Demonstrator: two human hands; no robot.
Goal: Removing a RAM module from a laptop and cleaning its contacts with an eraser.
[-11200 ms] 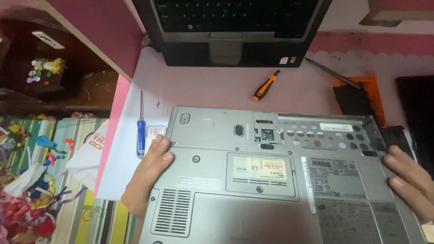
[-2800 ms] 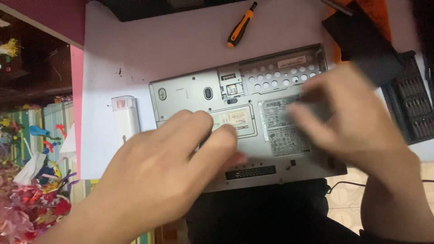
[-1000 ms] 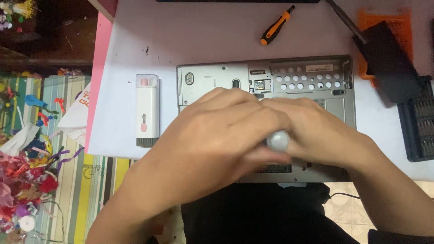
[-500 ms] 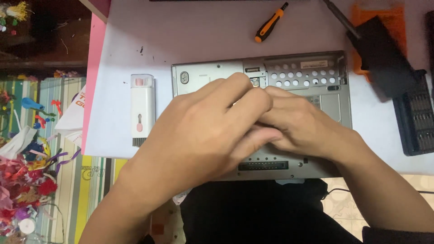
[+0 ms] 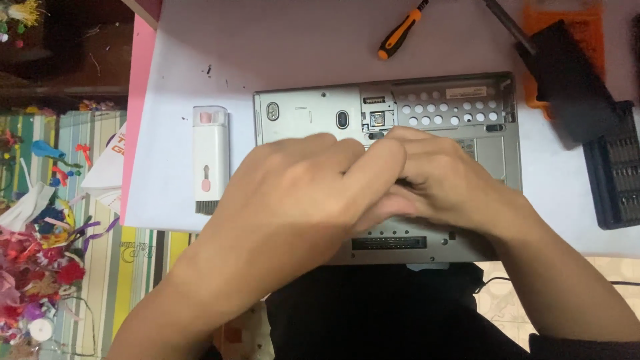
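Note:
A grey laptop (image 5: 320, 117) lies upside down on a white mat, its bottom plate with round holes at the far right. My left hand (image 5: 300, 193) and my right hand (image 5: 453, 187) meet over the middle of its underside, fingers curled and pressed together. The left fingertips lie over the right fingers. Whatever sits between them is hidden.
A white cleaning-kit stick (image 5: 211, 159) lies left of the laptop. An orange-handled screwdriver (image 5: 402, 31) lies beyond it. A black block (image 5: 573, 80) on an orange tray and a dark bit case (image 5: 617, 173) sit at the right. The mat's front edge runs under my wrists.
Both hands came together over the laptop's middle. A silver round tool cap seen between them a second ago is now covered. The view shifted slightly.

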